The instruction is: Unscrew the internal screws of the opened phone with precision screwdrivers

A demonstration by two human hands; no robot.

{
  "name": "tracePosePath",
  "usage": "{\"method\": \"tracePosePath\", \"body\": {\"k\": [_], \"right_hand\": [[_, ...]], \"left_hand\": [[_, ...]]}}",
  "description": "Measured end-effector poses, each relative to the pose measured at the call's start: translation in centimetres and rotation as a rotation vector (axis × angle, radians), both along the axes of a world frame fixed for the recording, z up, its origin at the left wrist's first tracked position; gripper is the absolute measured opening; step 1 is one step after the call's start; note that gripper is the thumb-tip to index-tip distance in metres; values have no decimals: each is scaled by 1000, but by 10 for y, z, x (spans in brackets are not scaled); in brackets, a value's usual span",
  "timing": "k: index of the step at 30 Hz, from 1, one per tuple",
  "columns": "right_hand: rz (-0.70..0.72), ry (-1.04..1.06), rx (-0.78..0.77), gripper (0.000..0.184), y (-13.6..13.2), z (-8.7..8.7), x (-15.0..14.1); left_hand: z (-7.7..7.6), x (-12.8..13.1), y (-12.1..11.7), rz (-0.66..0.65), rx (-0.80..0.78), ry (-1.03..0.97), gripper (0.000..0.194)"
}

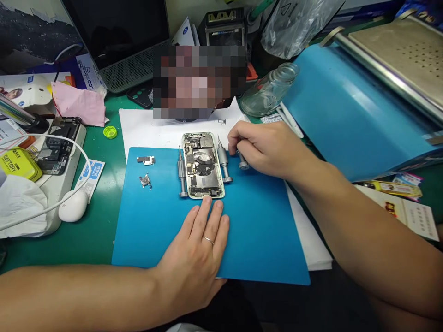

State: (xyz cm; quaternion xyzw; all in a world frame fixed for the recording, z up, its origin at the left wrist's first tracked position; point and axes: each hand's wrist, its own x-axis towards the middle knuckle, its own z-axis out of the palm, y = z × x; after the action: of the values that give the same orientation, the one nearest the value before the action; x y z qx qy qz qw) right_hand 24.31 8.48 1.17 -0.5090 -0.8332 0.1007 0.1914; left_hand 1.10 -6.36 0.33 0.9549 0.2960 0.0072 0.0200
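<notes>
An opened smartphone (204, 163) lies on the blue mat (256, 230), its inner parts and battery bare. My left hand (199, 249) rests flat below it, fingers stretched out, the fingertips at the phone's bottom edge. Beside the phone lie two grey precision screwdrivers, one on its left (182, 173) and one on its right (223, 159). My right hand (266, 147) is closed, with a third screwdriver (243, 162) under its curled fingers; only its capped end shows. A small metal shield piece (146, 160) and a small bracket-like part (146, 180) lie on the mat's left.
White paper (145, 122) sticks out behind the mat. A glass jar (270, 90) leans at the back right near a blue rolled sheet (332, 101). At left, a white cable (78, 152) loops past another opened phone (60, 143) and a green cap (110, 132). A monitor (121, 37) stands behind.
</notes>
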Motion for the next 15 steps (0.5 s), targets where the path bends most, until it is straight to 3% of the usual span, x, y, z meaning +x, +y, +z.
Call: {"method": "tracePosePath", "body": {"k": [5,15], "right_hand": [[112,86,-24,23,3,-2,4],[89,283,-144,27,5,-8,3]], "left_hand": [[0,-1,1,-1,3,6,98],[-4,-1,-2,7,6,-2,96]]}}
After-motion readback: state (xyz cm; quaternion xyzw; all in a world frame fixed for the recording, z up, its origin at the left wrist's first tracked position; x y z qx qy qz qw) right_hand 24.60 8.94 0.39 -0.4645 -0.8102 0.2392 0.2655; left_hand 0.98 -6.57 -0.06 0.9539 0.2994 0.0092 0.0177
